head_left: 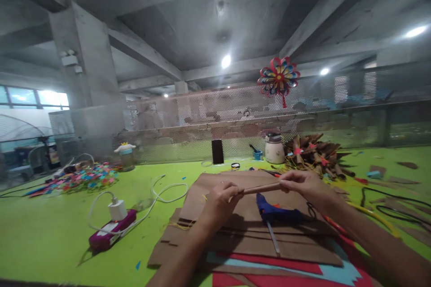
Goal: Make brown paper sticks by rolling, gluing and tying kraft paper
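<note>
Both hands hold a thin rolled brown paper stick (261, 188) level above a stack of brown paper sheets (232, 228). My left hand (220, 202) is closed on its left end, and my right hand (301, 184) pinches its right end. A blue glue gun (274, 214) with a white glue stick lies on the brown sheets just under the stick. Red and light blue sheets (286, 271) stick out from beneath the brown ones at the near edge.
The green table (50, 233) carries a purple power strip with a white charger (112, 226) and cable at left, colourful paper pieces (84, 178), a pile of brown rolled cones (314, 152), a white jar (274, 148), a black phone (217, 151) and black cables (393, 204). A perforated metal screen (235, 116) runs behind, with a paper pinwheel (279, 76) hanging.
</note>
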`<state>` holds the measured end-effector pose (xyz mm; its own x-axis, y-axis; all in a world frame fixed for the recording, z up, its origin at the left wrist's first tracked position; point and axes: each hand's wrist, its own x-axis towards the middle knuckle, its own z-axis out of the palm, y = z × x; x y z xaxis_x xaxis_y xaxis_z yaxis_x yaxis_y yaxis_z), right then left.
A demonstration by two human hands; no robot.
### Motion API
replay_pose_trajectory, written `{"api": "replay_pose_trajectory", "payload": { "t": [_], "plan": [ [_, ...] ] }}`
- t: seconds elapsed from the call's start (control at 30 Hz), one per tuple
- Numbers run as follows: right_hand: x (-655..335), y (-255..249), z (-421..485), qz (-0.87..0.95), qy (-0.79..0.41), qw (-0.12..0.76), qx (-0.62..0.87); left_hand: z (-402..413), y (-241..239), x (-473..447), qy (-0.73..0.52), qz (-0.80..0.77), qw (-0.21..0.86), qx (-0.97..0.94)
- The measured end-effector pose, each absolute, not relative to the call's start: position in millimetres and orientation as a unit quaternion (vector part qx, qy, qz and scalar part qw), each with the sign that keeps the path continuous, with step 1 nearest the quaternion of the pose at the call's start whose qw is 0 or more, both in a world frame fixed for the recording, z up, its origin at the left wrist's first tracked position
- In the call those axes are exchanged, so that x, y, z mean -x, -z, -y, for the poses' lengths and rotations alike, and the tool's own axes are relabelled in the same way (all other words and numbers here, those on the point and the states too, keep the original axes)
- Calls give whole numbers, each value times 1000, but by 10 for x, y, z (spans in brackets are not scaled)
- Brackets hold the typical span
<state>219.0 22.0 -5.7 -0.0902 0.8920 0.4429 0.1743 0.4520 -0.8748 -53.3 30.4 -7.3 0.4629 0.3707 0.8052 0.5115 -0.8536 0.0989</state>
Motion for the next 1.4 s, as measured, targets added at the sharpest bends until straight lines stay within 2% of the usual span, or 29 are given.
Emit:
{"api": "replay_pose_trajectory", "payload": {
  "t": [0.27, 0.53, 0.7, 0.93, 1.03, 1.23, 1.4],
  "plan": [
    [-2208, -21, -142, 673, -258, 577, 384, -279, 26, 510, 469, 224, 133, 844],
    [-2223, -42, -157, 656, -267, 612, 353, -257, -61, 512, 454, 177, 249, 837],
    [-2299, -66, -123, 714, -235, 560, 348, -234, -67, 502, 431, 165, 285, 840],
    [-2142, -96, -22, 848, 125, 371, 356, -235, -26, 432, 400, 170, 265, 861],
    [-2005, -56, 15, 864, 206, 300, 348, -245, 3, 402, 383, 187, 237, 873],
    [-1937, 18, 31, 867, 238, 285, 331, -332, 119, 383, 403, 207, 178, 873],
    [-1971, 84, -27, 855, 235, 332, 323, -337, 134, 376, 413, 217, 154, 871]
  ]
}}
